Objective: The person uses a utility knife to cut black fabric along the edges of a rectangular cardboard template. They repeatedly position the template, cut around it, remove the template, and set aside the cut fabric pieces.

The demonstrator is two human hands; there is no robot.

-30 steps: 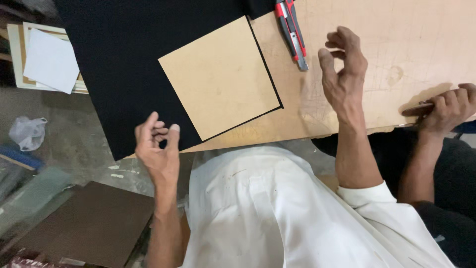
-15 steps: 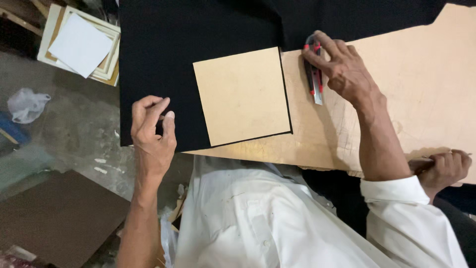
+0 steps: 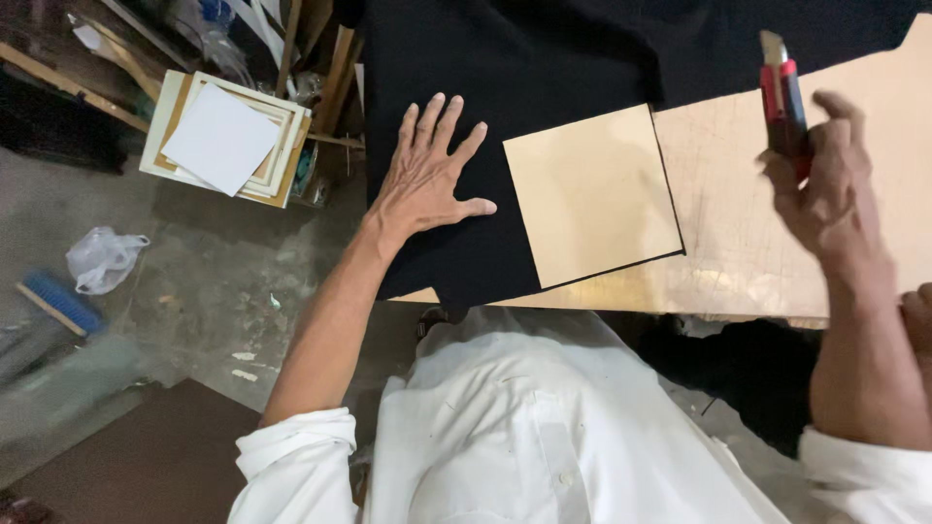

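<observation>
Left hand [image 3: 427, 180] spread flat on black fabric [image 3: 544, 68] — right hand [image 3: 825, 189] pinching red utility knife [image 3: 782, 92], beside tan square board [image 3: 592, 194].

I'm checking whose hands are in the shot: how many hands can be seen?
3: left hand flat on the black fabric; right hand holding the utility knife; part of another person's hand at the right edge.
</observation>
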